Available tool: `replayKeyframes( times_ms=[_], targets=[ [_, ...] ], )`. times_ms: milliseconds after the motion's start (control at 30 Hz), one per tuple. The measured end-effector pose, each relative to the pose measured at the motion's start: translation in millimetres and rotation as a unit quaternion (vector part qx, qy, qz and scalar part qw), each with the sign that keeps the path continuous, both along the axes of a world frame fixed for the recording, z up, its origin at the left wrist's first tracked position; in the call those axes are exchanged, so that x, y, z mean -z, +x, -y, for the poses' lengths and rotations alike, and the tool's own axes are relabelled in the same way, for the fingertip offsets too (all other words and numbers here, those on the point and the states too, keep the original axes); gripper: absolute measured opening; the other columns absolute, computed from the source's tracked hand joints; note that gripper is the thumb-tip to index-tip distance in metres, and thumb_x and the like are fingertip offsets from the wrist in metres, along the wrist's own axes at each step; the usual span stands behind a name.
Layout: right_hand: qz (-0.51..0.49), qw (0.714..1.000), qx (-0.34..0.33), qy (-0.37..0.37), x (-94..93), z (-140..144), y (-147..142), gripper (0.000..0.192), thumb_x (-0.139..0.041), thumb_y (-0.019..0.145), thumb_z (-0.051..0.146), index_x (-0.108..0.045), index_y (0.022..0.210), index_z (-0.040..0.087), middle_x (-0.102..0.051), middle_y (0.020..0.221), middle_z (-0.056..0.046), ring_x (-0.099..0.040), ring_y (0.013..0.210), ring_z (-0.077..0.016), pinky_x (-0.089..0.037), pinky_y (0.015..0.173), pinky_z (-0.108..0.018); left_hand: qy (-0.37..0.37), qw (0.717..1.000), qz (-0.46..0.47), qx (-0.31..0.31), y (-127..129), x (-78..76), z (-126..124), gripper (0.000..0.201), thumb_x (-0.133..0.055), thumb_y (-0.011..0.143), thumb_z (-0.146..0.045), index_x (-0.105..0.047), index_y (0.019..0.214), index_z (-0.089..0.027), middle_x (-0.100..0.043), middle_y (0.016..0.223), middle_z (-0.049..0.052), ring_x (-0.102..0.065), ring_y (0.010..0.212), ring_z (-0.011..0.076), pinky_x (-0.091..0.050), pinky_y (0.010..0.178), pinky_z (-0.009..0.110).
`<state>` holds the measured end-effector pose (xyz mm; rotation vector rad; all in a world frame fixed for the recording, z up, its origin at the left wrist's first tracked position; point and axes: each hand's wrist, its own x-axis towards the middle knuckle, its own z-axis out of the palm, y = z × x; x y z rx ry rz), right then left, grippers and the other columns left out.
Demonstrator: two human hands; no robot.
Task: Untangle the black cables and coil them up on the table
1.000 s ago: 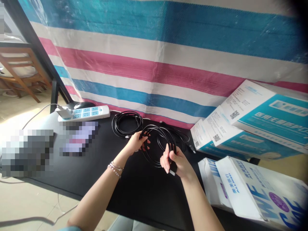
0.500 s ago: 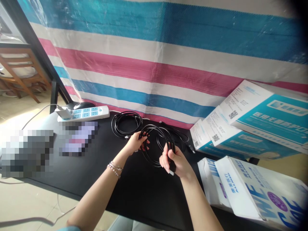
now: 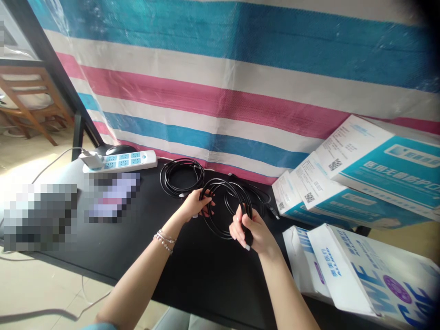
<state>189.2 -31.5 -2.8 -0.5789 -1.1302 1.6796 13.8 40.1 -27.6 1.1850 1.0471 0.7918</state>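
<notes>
A black cable (image 3: pixel 220 234) is wound in loops between my two hands, above the black table. My left hand (image 3: pixel 195 206) closes around the left side of the coil, its fingers passing through the loops. On the right side, my right hand (image 3: pixel 248 228) grips the strands in a closed hold, with a pale connector end showing below the fingers. Just behind my left hand lies another coiled black cable (image 3: pixel 165 183) on the table. A third black cable (image 3: pixel 264 195) lies behind the held coil, partly hidden by it.
A white power strip (image 3: pixel 137 160) with a plugged-in adapter (image 3: pixel 90 159) lies at the back left, near a dark mouse (image 3: pixel 121 150). Blue-and-white boxes (image 3: pixel 378 169) are stacked at right, with white cartons (image 3: pixel 357 270) before them. A striped sheet (image 3: pixel 206 105) hangs behind the table (image 3: pixel 206 275).
The connector end below my right hand has shifted slightly to the right. Both hands keep their hold on the coil, and the view has moved very little.
</notes>
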Motion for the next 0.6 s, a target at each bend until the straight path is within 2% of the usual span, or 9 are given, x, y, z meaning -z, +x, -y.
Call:
replayKeyframes(
  times_ms=[167,600],
  targets=[
    [-0.016,1.000,-0.008,-0.001,1.4,-0.7,2.5,0.027,-0.066,0.075,0.041,-0.055,0.071,0.017,-0.053,0.043,0.007,-0.044,0.029,-0.0056,-0.033,0.039,-0.020,0.015,1.000,-0.007,0.007,-0.6,-0.7,-0.1,0.023,-0.056,0.077,-0.013,-0.049,0.100,-0.014,-0.066,0.079,0.006,-0.066,0.057,0.0155,-0.051,0.045,0.023],
    [0.020,1.000,0.016,-0.001,4.9,-3.2,4.9,0.030,-0.067,0.073,0.044,-0.056,0.069,0.016,-0.051,0.043,0.007,-0.043,0.029,-0.0056,-0.034,0.043,-0.023,0.058,0.998,-0.028,-0.027,0.4,-0.2,-0.7,0.025,-0.053,0.076,-0.010,-0.053,0.100,-0.015,-0.068,0.080,0.004,-0.065,0.055,0.0149,-0.049,0.044,0.021]
  ],
)
